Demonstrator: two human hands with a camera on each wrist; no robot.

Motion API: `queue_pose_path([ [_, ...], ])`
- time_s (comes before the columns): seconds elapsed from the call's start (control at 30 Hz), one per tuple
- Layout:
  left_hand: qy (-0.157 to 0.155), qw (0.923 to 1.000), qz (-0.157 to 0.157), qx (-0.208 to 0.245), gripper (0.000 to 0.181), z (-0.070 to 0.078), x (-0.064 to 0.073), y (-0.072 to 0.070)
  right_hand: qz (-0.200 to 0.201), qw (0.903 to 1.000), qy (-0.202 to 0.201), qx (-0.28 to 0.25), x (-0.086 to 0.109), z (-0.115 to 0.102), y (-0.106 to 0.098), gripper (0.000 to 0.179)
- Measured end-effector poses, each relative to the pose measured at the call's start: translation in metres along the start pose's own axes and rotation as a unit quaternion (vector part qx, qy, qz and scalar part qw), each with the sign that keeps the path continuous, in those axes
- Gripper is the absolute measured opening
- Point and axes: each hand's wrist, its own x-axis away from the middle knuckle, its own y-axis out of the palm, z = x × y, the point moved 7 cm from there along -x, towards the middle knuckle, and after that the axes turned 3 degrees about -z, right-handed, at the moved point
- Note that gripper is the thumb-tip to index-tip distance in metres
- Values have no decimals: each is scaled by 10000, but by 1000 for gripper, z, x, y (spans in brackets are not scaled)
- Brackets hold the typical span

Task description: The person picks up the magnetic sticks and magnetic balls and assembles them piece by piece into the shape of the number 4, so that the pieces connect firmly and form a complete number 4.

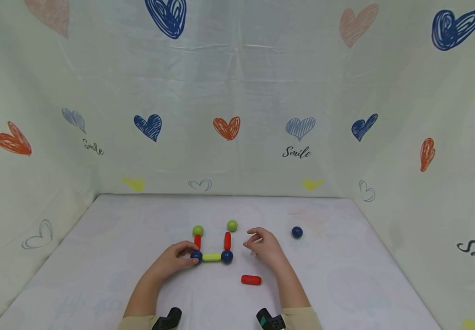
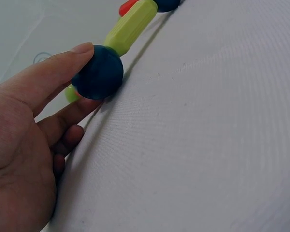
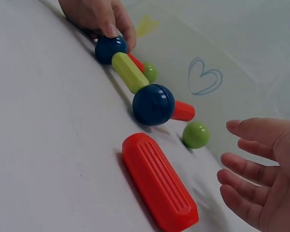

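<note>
My left hand [image 1: 176, 257] pinches a dark blue ball [image 2: 101, 73] between thumb and fingers. From that ball a yellow-green rod [image 1: 211, 257] runs to a second blue ball [image 1: 226, 256]. Each blue ball has a red rod pointing away from me, the left one [image 1: 198, 242] tipped with a green ball [image 1: 198, 230]. Just past the tip of the right red rod [image 1: 227, 240] sits another green ball [image 1: 232, 225], with a small gap between them. To the right, my right hand [image 1: 265, 247] hovers with fingers loosely spread, holding nothing.
A loose red rod [image 3: 159, 181] lies on the white-covered table [image 1: 336, 284], nearer to me than the joined pieces. Farther right rests a single blue ball [image 1: 297, 232]. A heart-printed cloth [image 1: 262, 91] hangs behind and beside the table.
</note>
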Motion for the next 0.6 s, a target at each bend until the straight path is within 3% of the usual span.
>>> queue_pose_path([
  [0.33,67,10000,-51,-9,27,2,1,-1,1016,9946,191,-135,0,15,-36,39],
  [0.6,146,9998,-123,19,27,3,1,-1,1416,9898,166,-40,2,23,-57,37],
])
